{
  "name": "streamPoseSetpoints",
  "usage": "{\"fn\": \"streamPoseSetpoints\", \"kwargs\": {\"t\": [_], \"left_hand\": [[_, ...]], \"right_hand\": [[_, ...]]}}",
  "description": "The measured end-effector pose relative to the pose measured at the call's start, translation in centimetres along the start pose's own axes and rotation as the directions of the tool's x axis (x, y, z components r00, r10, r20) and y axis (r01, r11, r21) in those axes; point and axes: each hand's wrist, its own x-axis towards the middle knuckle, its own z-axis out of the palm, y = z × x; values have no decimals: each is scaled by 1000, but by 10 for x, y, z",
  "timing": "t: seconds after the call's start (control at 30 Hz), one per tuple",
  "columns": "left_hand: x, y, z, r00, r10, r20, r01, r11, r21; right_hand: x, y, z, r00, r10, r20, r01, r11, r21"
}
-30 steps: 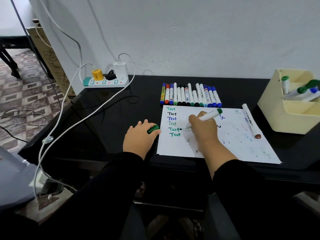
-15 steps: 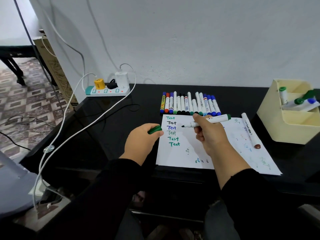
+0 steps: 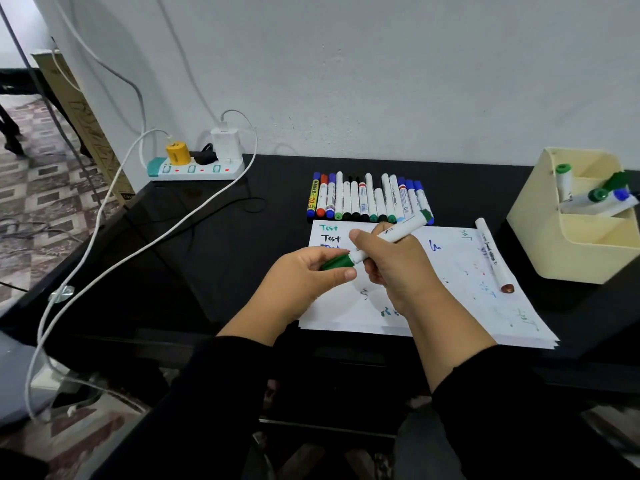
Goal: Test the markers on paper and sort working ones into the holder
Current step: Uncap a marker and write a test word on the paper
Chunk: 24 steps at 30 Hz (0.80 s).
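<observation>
Both hands meet above the near-left part of the paper (image 3: 450, 292), which lies on the black surface (image 3: 214, 258). The right hand (image 3: 394, 268) grips a white marker (image 3: 398, 233) by its barrel, fingers curled round it, with the green rear end pointing up and away to the right. The left hand (image 3: 304, 275) pinches the green cap (image 3: 336, 263) between thumb and fingers, and the cap sits on the marker's near end; whether it is fully seated cannot be told. Just beyond the hands, past the far edge of the paper, a row of markers (image 3: 367, 199) lies side by side, with blue, red, black and green ends. On the paper beside the right hand's thumb the word "Test" is written in green, in black, and partly hidden in blue; scattered small colour marks lie to the right of the right hand. Farther right, a single marker with a brown cap (image 3: 493, 258) lies along the paper's right edge. Well to the right of the hands stands a cream holder (image 3: 561, 251) with several markers, green- and blue-capped, leaning in its compartments. Far left of the hands, a power strip (image 3: 197, 168) with plugs and white cables sits at the surface's back corner.
</observation>
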Motion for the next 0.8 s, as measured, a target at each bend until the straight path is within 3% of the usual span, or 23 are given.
{"fn": "streamPoseSetpoints", "kwargs": {"t": [0.33, 0.57, 0.8], "left_hand": [[5, 0, -8, 998, 63, -10, -64, 995, -78], [10, 0, -3, 995, 100, -7, -101, 993, -54], [15, -2, 5, 989, 133, -69, -135, 991, -20]], "right_hand": [[6, 0, -7, 983, 49, 179, -87, 973, 214], [10, 2, -1, 998, 59, 36, -66, 967, 247], [12, 4, 2, 994, 108, -1, -104, 961, 257]]}}
